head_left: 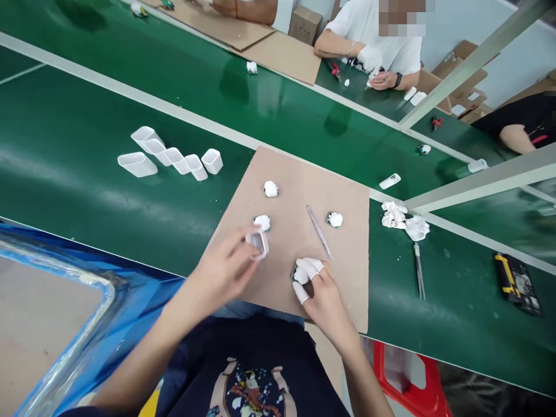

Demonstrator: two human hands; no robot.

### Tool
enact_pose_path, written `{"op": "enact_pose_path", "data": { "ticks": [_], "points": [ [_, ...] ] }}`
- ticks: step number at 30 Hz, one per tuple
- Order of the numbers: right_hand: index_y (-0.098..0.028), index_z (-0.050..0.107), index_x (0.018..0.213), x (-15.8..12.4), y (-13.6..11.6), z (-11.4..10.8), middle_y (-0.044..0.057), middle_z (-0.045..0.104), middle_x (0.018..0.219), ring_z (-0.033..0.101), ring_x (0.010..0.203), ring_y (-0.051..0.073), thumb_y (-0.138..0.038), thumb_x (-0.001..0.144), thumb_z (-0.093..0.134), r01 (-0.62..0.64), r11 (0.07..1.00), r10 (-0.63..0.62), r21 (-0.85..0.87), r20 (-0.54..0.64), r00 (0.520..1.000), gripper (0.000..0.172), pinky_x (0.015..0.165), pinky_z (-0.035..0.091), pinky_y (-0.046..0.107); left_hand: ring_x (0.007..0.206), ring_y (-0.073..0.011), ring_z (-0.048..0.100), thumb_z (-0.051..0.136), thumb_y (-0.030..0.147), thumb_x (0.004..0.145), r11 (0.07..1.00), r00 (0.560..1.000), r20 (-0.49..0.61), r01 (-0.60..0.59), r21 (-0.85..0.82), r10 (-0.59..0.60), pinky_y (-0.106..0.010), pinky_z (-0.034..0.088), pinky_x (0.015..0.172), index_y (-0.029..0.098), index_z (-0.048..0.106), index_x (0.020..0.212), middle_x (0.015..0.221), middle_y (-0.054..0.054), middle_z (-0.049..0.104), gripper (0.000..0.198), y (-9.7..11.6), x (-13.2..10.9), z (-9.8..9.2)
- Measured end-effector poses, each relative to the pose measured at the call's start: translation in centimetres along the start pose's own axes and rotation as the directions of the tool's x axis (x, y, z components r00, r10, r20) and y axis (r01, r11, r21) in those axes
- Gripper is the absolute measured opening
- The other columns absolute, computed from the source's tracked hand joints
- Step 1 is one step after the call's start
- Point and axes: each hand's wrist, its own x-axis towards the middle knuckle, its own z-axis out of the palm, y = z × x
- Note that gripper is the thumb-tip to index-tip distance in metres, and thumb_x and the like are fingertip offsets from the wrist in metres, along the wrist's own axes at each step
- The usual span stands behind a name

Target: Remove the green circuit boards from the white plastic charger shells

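My left hand (230, 262) grips a small white open-ended plastic shell (258, 243), tilted above the cardboard sheet (347, 289). White finger cots cover fingertips of my right hand (324, 292), which pinches a small green circuit board with a white rounded part on it (299, 274); the fingers partly hide it. Just beyond my left hand lies a similar board with a white top (262, 222). Two more such pieces rest farther up the cardboard, one at the left (271, 189) and one at the right (334, 219). Between them and my right hand lie metal tweezers (319, 231).
Several white shells (174, 159) stand on the green bench at the left. At the right are crumpled white finger cots (394, 214), another pair of tweezers (419, 271) and a yellow-black tool (516, 284). A metal post (478, 179) crosses the right. A co-worker (373, 46) sits opposite.
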Motion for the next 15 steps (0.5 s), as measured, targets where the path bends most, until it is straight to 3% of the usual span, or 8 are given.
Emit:
{"op": "enact_pose_path", "data": {
  "ticks": [4,7,10,13,15],
  "points": [
    [-0.025,0.046,0.145,0.1,-0.2,-0.9,0.013,0.059,0.129,0.054,0.125,0.033,-0.016,0.093,0.060,-0.016,0.999,0.015,0.030,0.039,0.999,0.055,0.104,0.054,0.057,0.118,-0.0248,0.067,0.053,0.009,0.093,0.983,0.982,0.174,0.099,-0.155,-0.071,-0.040,0.058,0.097,0.021,0.053,0.121,0.128,-0.011,0.066,0.030,1.9,-3.8,2.2],
    [-0.024,0.060,0.125,0.7,-0.2,-1.5,0.013,0.062,0.114,0.057,0.115,0.035,-0.015,0.094,0.056,-0.032,0.999,0.031,0.030,0.048,0.998,0.033,0.097,0.055,0.058,0.120,-0.0266,0.064,0.058,0.011,0.092,0.970,0.976,0.177,0.160,-0.185,-0.127,-0.045,0.056,0.099,0.022,0.047,0.131,0.127,-0.012,0.065,0.042,1.7,-4.7,3.3],
    [-0.023,0.061,0.109,1.2,-0.3,-2.2,0.011,0.062,0.102,0.060,0.104,0.031,-0.011,0.092,0.053,-0.039,0.998,0.036,0.055,0.059,0.998,0.023,0.091,0.056,0.055,0.117,-0.0294,0.062,0.064,0.016,0.090,0.964,0.962,0.176,0.232,-0.130,-0.208,-0.048,0.057,0.096,0.021,0.046,0.133,0.122,-0.012,0.065,0.047,1.6,-4.8,3.8],
    [-0.025,0.057,0.114,1.1,-0.5,-3.2,0.006,0.063,0.099,0.063,0.099,0.025,-0.013,0.091,0.058,-0.081,0.957,0.056,0.279,0.094,0.994,0.026,0.091,0.058,0.047,0.121,-0.0311,0.058,0.065,0.015,0.090,0.967,0.964,0.173,0.223,-0.125,-0.200,-0.050,0.055,0.098,0.021,0.049,0.131,0.120,-0.011,0.067,0.044,1.7,-4.6,3.8],
    [-0.029,0.057,0.118,0.8,-0.8,-3.4,0.006,0.064,0.108,0.064,0.105,0.023,-0.017,0.090,0.061,-0.126,0.840,0.079,0.527,0.111,0.991,0.031,0.095,0.057,0.045,0.129,-0.0299,0.055,0.062,0.013,0.092,0.964,0.970,0.181,0.194,-0.183,-0.160,-0.050,0.051,0.105,0.022,0.048,0.133,0.126,-0.011,0.067,0.045,1.9,-4.5,3.6]
  ]
}}
